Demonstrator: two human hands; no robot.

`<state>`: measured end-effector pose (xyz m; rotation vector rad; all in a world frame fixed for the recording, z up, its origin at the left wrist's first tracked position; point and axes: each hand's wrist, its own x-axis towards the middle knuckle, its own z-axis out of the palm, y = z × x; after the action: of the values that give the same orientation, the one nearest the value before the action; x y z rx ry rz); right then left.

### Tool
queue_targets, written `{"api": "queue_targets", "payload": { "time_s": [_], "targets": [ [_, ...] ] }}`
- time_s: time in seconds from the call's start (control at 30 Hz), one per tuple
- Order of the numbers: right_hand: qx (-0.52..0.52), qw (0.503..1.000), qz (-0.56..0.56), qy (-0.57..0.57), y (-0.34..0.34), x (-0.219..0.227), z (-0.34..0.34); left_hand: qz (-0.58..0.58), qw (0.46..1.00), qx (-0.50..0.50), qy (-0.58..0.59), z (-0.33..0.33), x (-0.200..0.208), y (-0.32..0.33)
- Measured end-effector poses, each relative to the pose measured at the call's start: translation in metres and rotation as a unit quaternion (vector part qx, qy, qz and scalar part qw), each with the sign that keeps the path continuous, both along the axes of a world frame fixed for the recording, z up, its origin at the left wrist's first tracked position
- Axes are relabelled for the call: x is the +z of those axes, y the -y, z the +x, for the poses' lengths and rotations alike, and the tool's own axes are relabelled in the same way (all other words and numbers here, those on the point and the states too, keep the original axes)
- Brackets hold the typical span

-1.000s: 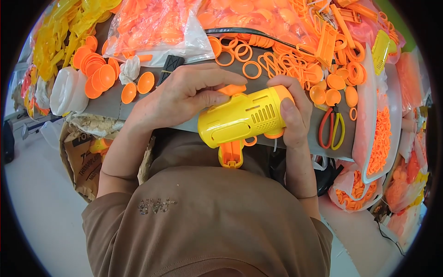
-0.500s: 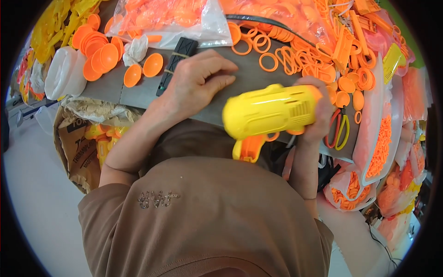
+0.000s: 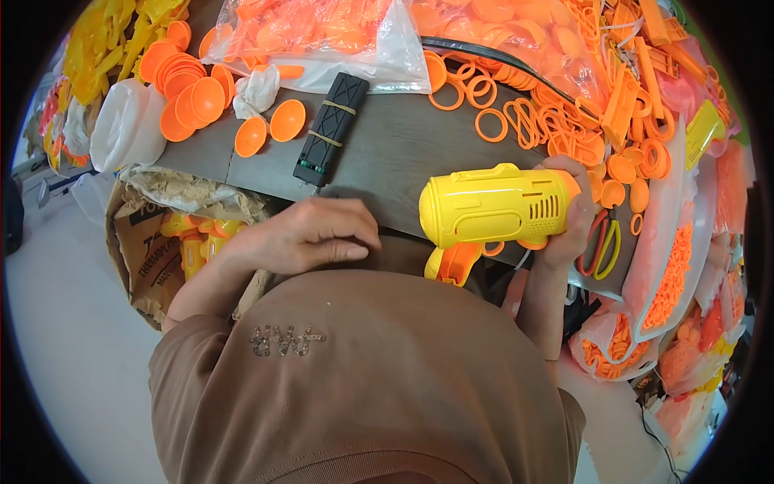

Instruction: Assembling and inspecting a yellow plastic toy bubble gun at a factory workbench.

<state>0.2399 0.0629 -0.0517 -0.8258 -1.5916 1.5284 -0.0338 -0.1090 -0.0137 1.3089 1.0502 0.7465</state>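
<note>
My right hand (image 3: 569,218) grips a yellow plastic toy gun (image 3: 492,206) around its orange-rimmed end. The gun lies sideways above the table's near edge, its yellow-and-orange handle (image 3: 454,263) pointing down toward me. My left hand (image 3: 318,234) hovers in front of my body, just off the table edge, fingers loosely bent and nothing visible in them. Beyond it on the table is a black oblong block (image 3: 330,131) wrapped with rubber bands, with a bit of green at its near end.
Orange cups (image 3: 288,120) lie at the left, by a white container (image 3: 125,125). Orange rings (image 3: 490,125) and clear bags of orange parts (image 3: 314,32) fill the back. Red-and-yellow-handled pliers (image 3: 601,246) lie right. A paper sack (image 3: 145,250) with yellow-orange pieces stands left.
My left hand has drawn back from beside the black block toward my body, uncovering the block. The toy gun stays in my right hand, slightly farther right in view.
</note>
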Motion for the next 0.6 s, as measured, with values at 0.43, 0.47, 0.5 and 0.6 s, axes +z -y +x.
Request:
{"api": "queue_targets", "payload": {
  "time_s": [0.43,0.47,0.5,0.6],
  "targets": [
    [0.002,1.000,0.006,0.013,0.003,-0.002,-0.001,-0.040,0.973,0.229,0.017,-0.024,0.020,0.026],
    [0.001,1.000,0.003,0.005,0.004,-0.002,-0.001,-0.042,0.981,0.188,0.005,-0.025,0.023,0.023],
    [-0.001,1.000,0.000,-0.003,0.004,-0.002,-0.001,-0.041,0.981,0.189,0.006,-0.017,0.015,0.021],
    [0.014,1.000,0.007,-0.003,0.004,-0.002,-0.002,0.129,0.982,0.008,-0.137,0.012,-0.023,0.023]
  ]
}}
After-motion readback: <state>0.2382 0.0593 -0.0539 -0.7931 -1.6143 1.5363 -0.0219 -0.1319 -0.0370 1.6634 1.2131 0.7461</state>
